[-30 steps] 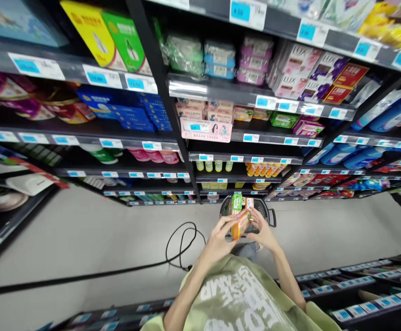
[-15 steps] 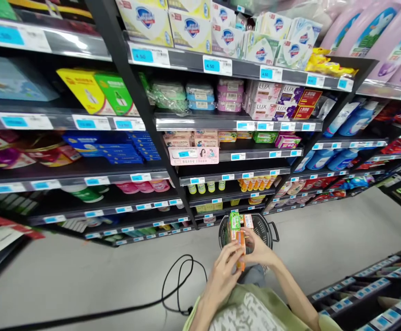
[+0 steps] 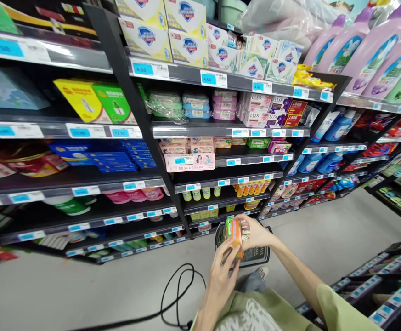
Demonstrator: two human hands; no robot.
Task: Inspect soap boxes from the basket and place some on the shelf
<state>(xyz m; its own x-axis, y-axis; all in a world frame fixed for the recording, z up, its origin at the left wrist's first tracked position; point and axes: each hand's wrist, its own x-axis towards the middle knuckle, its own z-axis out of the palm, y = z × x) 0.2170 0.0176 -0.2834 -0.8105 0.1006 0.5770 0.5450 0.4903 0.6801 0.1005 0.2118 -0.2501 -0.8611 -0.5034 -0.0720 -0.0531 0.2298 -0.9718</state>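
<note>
An orange box (image 3: pixel 236 232) is held between both hands above the dark basket. My left hand (image 3: pixel 223 271) grips its lower end from the left, fingers bent against it. My right hand (image 3: pixel 255 234) is wrapped round its upper right side. Behind the orange box, a green box (image 3: pixel 228 225) shows in part, and a pale package (image 3: pixel 245 230) is beside my right fingers. Whether these two are held or lie in the basket, I cannot tell. The basket (image 3: pixel 260 256) is below the hands, partly hidden by them.
Shelves (image 3: pixel 186 132) with soap boxes and bottles stand in front. A black cable (image 3: pixel 177 294) loops over the grey floor (image 3: pixel 117 294) at lower left. Another shelf (image 3: pixel 369 285) runs along the lower right. A shoe (image 3: pixel 263 273) shows beside the basket.
Both hands have lifted and turned the orange box, so its broad orange side shows more. My right hand reaches further over its top. The view has shifted slightly.
</note>
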